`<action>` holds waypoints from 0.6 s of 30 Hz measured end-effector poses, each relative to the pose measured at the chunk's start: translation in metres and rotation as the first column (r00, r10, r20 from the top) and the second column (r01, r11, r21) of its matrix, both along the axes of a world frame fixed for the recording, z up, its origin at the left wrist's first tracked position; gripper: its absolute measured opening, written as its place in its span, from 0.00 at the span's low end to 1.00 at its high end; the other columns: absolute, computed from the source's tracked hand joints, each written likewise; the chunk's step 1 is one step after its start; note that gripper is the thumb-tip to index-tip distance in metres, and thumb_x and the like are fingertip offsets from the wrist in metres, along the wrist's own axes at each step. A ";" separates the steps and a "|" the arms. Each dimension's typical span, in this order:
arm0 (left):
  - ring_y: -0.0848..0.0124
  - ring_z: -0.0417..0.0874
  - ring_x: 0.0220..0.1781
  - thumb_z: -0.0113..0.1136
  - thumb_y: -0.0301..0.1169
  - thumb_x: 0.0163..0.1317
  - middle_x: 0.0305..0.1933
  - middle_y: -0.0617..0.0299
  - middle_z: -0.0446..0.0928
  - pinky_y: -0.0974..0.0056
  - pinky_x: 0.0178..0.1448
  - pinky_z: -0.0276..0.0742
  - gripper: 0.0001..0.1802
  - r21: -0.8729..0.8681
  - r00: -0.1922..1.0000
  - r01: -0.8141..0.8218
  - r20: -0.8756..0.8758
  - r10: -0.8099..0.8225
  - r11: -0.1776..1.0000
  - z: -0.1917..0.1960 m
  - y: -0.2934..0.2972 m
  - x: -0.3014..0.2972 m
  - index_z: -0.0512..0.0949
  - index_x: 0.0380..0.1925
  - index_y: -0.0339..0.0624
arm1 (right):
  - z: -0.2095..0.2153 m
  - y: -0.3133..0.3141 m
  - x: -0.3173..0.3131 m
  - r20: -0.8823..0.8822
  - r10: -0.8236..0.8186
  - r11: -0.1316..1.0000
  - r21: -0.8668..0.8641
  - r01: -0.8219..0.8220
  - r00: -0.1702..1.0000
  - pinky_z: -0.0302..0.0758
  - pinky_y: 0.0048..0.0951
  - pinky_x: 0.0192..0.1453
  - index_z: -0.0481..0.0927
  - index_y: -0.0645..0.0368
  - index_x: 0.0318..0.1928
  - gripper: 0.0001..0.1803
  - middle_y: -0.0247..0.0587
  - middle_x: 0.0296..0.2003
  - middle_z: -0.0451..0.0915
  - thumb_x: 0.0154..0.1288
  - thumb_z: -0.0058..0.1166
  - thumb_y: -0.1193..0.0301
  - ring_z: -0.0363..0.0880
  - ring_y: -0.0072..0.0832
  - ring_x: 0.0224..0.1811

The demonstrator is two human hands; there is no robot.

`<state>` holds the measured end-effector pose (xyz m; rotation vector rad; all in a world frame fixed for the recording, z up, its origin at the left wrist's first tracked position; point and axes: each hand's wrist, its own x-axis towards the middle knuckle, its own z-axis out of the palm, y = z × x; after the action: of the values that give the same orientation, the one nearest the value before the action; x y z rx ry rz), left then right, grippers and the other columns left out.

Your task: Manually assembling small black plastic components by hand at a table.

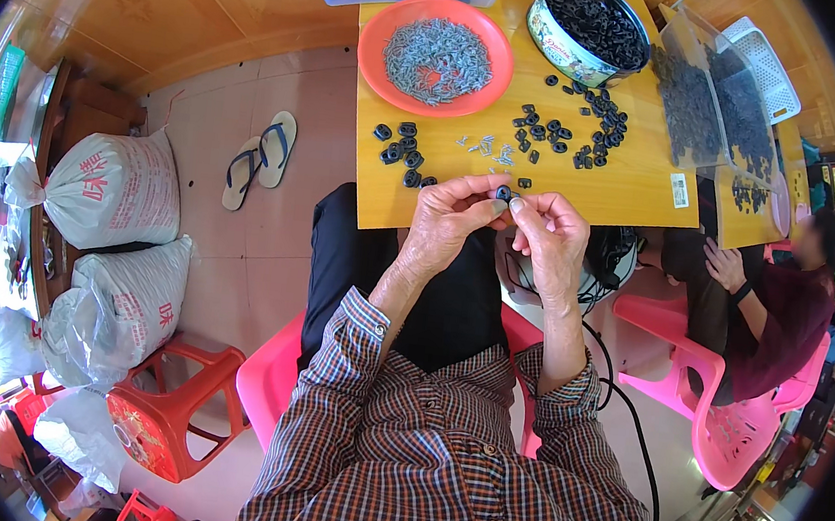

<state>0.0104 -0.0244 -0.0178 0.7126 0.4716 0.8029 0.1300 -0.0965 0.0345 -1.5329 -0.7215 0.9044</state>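
Note:
Over the near edge of the yellow table, both my hands meet at a small black plastic part [503, 193] with a round hole. My left hand [447, 218] pinches it between thumb and fingertips. From the other side, my right hand [550, 238] has its thumb and finger closed on the same part; whether a screw is also between them is too small to tell. Just beyond the fingers lie several loose silver screws [489, 149] and a single black part [524, 182]. More black parts are spread in a left group [406, 145] and a right group [554, 128].
On the table [635, 196] stand a red plate [371, 65] of screws, a round tin [568, 59] of black pieces and a clear divided box [725, 99]. Someone sits at right on a pink chair [738, 432]. White sacks [123, 187], slippers [275, 149] and a red stool [177, 408] are at left.

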 end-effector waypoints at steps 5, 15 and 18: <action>0.75 0.82 0.36 0.58 0.17 0.60 0.38 0.61 0.79 0.71 0.44 0.81 0.16 0.015 1.000 0.006 -0.023 -0.005 1.000 -0.001 0.001 0.000 0.78 0.49 0.34 | -0.001 0.000 0.000 -0.012 0.002 1.000 0.004 -0.002 1.000 0.61 0.12 0.21 0.78 0.62 0.31 0.08 0.31 0.23 0.78 0.62 0.58 0.70 0.67 0.10 0.18; 0.76 0.82 0.33 0.57 0.19 0.62 0.38 0.59 0.81 0.72 0.42 0.81 0.16 0.063 0.998 0.020 -0.068 -0.016 0.998 0.002 0.001 0.000 0.77 0.50 0.35 | -0.002 0.000 0.003 0.006 0.013 1.000 -0.023 -0.013 1.000 0.60 0.12 0.20 0.78 0.61 0.32 0.08 0.30 0.22 0.78 0.63 0.58 0.69 0.67 0.10 0.17; 0.76 0.82 0.33 0.56 0.20 0.62 0.37 0.60 0.81 0.72 0.41 0.81 0.15 0.098 0.997 0.015 -0.073 -0.008 0.995 0.000 0.001 -0.001 0.77 0.50 0.34 | -0.003 0.001 0.004 0.023 0.028 1.000 -0.010 -0.028 0.999 0.61 0.12 0.20 0.78 0.61 0.32 0.08 0.29 0.22 0.77 0.63 0.58 0.69 0.67 0.10 0.17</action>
<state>0.0096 -0.0232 -0.0179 0.8369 0.4956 0.7956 0.1337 -0.0956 0.0316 -1.5470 -0.7583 0.9137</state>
